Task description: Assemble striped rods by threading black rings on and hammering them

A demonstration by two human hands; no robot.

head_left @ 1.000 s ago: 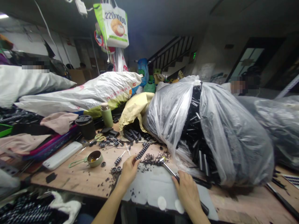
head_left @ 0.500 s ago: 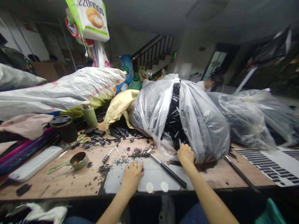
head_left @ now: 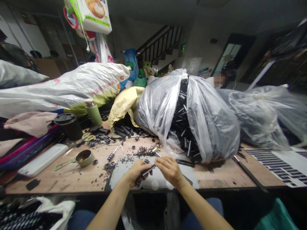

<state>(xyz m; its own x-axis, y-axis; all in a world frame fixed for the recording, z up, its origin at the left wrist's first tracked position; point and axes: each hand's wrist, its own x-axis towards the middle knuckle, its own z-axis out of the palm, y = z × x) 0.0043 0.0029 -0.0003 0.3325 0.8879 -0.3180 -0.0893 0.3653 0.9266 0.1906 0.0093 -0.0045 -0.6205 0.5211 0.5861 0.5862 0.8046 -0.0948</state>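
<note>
My left hand (head_left: pixel 137 172) is closed round a short dark tube with a silvery shine (head_left: pixel 148 170), over the near middle of the work surface. Small black ridged pieces (head_left: pixel 138 182) also show at its fingers. Fingertips of my right hand (head_left: pixel 170 172) are pinched together at the tube's upper end; what they grip there is partly hidden. Beneath both hands lies a pale grey mat (head_left: pixel 120 174). A hammer (head_left: pixel 154 151) rests on it, its handle mostly covered by my right hand. Beyond stands a torn clear plastic bag (head_left: pixel 158 105), filled with similar black tubes (head_left: pixel 183 127).
Tiny black rings (head_left: pixel 136 151) are scattered behind the mat. To the left are a small handled pan (head_left: pixel 84 158), scissors (head_left: pixel 88 136), a green bottle (head_left: pixel 93 113) and a black cup (head_left: pixel 68 127). A long dark tool (head_left: pixel 249 174) lies right. Someone's head (head_left: pixel 225 78) shows beyond the bags.
My right hand has come back from the bag's opening to the mat, meeting my left hand. The left hand has lifted and turned, and a tube is now between them. The view has shifted slightly.
</note>
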